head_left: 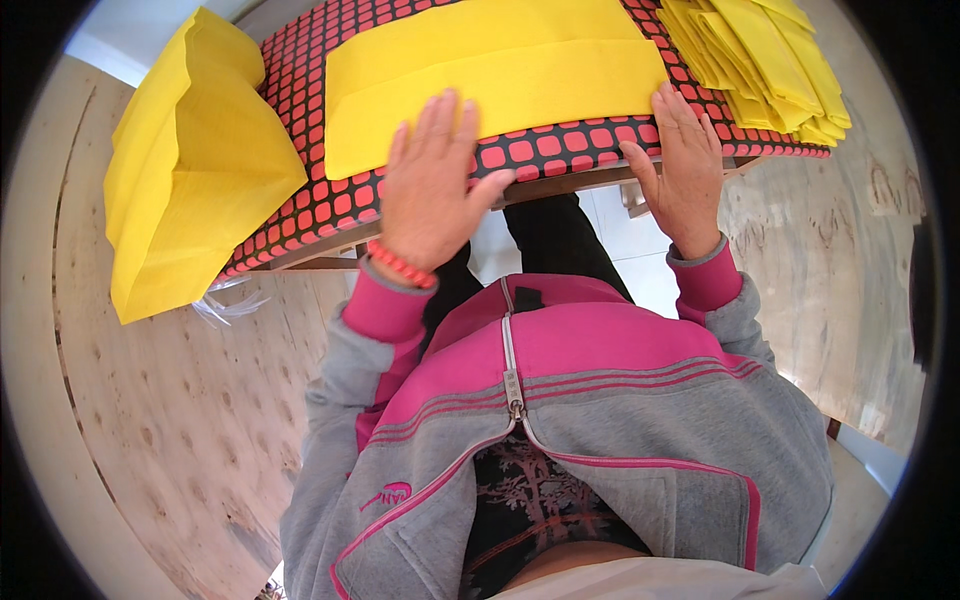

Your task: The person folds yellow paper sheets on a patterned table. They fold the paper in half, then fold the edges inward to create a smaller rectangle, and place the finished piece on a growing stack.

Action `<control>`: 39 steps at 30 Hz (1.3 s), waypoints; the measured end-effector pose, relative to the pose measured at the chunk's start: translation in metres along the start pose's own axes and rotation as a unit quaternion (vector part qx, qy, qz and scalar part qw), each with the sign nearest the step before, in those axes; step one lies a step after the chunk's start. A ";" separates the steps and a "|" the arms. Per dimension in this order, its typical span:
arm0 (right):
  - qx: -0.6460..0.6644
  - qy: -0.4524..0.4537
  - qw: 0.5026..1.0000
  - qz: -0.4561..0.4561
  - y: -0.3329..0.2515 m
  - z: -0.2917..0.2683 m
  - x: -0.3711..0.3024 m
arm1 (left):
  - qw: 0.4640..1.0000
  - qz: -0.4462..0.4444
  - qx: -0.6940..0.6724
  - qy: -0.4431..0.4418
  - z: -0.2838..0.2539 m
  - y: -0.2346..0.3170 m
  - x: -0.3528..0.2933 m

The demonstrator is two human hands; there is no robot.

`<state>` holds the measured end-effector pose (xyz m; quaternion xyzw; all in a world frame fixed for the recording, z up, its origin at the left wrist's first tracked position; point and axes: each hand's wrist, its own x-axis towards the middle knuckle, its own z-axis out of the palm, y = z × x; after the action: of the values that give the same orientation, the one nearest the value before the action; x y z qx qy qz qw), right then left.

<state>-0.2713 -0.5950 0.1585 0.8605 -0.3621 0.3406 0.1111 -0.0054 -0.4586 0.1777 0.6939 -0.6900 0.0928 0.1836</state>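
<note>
1. The folded yellow cloth (490, 85) lies flat on the surface (310, 210), which wears a red-and-black checked cover. Its long axis runs left to right across the view, with a fold line along that same length.
2. Left hand (432, 185) is spread flat, fingers splayed, fingertips on the near edge of the cloth and the palm over the checked cover. The grip is released, nothing clasped.
3. Right hand (685, 165) is flat too, pressing at the cloth's near right corner with the thumb out toward the middle. Released again, holding nothing.
4. A red beaded bracelet (400, 265) sits on the left wrist, just above a pink cuff.
5. Off to the left, a big loose heap of yellow fabric (195, 160) drapes over the surface edge, well apart from both hands.
6. Far right corner: a stack of folded yellow pieces (765, 60), fanned and lying at an angle, near the right hand but not touching it.
7. Between the hands and the cloth, nothing stands in the way.
</note>
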 end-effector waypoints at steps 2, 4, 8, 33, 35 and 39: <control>0.010 0.001 1.000 0.001 0.000 0.001 0.000 | 1.000 -0.030 0.009 0.000 -0.011 -0.020 -0.017; 0.012 0.003 1.000 0.003 0.000 0.001 -0.001 | 0.997 -0.068 0.040 -0.001 -0.018 -0.038 -0.032; 0.007 0.002 1.000 0.005 0.000 0.000 0.000 | 0.994 -0.087 0.067 -0.013 -0.029 -0.058 -0.050; 0.033 -0.064 0.996 0.043 0.020 -0.007 0.000 | 0.996 -0.057 0.070 0.006 -0.025 -0.051 -0.039; 0.013 -0.027 0.999 0.024 0.024 -0.010 0.003 | 0.993 -0.051 0.102 0.008 -0.031 -0.046 -0.034; 0.045 0.025 0.999 -0.016 0.015 -0.009 0.020 | 0.997 0.025 0.064 0.034 -0.031 -0.032 0.000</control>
<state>-0.2762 -0.6130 0.1778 0.8618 -0.3296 0.3756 0.0870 0.0305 -0.4478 0.2023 0.6835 -0.6930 0.1645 0.1600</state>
